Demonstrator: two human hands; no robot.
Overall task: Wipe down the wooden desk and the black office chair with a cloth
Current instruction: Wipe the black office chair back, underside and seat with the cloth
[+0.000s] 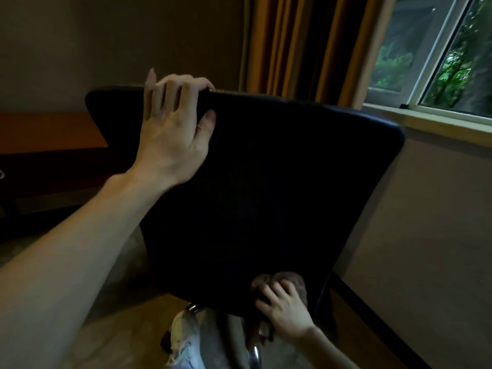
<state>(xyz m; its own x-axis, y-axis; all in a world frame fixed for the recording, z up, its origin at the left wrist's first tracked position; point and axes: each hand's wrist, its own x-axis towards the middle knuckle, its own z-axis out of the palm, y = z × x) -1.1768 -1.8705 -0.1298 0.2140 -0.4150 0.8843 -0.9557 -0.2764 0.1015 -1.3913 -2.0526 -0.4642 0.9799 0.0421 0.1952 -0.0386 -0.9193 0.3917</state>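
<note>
The black office chair point(253, 182) is seen from behind, its backrest filling the middle of the view and tilted to the right. Its top edge is gripped by the left hand point(173, 129): the fingers point(170, 86) are curled over the rim, slightly spread, while the thumb is pressed against the rear face of the backrest. Low on the backrest, near its bottom edge, a brown cloth point(290, 284) is held bunched against the black surface by the right hand point(285, 310), whose fingers are spread and bent over the cloth. Part of the cloth is seen hanging below that hand. The wooden bench point(48, 131) is seen at the left, behind the chair and well apart from the cloth. Below the backrest a chrome part of the chair's frame point(254, 352) and a light-coloured shoe point(183, 339) are visible above the floor. Orange-brown curtains point(306, 46) and a window point(439, 54) are seen at the upper right
</note>
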